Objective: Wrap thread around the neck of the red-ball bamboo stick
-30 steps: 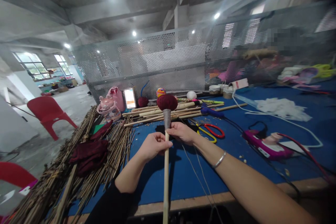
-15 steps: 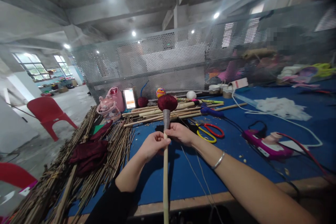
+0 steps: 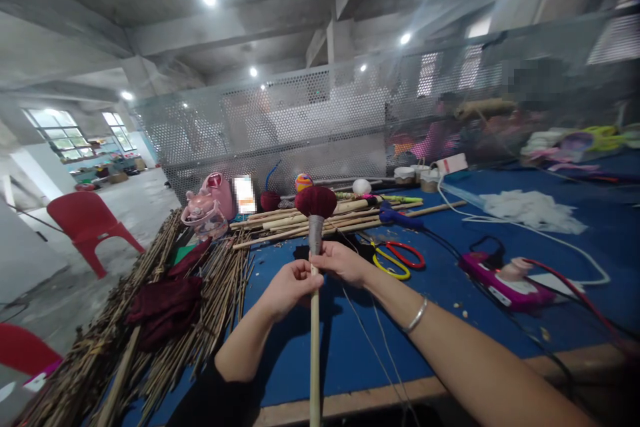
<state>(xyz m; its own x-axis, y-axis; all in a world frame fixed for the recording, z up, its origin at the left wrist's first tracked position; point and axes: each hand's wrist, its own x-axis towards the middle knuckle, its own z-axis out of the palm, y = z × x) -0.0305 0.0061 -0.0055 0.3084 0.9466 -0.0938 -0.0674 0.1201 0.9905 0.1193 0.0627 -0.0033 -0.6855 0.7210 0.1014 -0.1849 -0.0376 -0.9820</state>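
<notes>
A pale wooden stick (image 3: 315,353) stands nearly upright in front of me, topped by a round dark red cloth head (image 3: 316,203). Grey thread wrapping (image 3: 315,232) binds the head's neck to the stick. My left hand (image 3: 294,288) is closed round the stick just under the wrapping. Thumb and fingers of my right hand (image 3: 344,263) pinch at the wrapping's lower end, where the thread seems to be held; the exact grip is partly hidden. Loose thread (image 3: 367,335) hangs from below my right hand down past the table edge.
Scissors (image 3: 395,260) with red and yellow handles lie right of my hands. Beyond are wooden sticks (image 3: 280,223) and a blue glue gun (image 3: 397,215). Thin twigs (image 3: 165,327) and dark red cloth (image 3: 167,303) cover the left side. A purple power strip (image 3: 500,283) sits right.
The view has shifted slightly, so the scene sits a little lower and further left. Both hands keep nearly the same hold on the stick and wrapping.
</notes>
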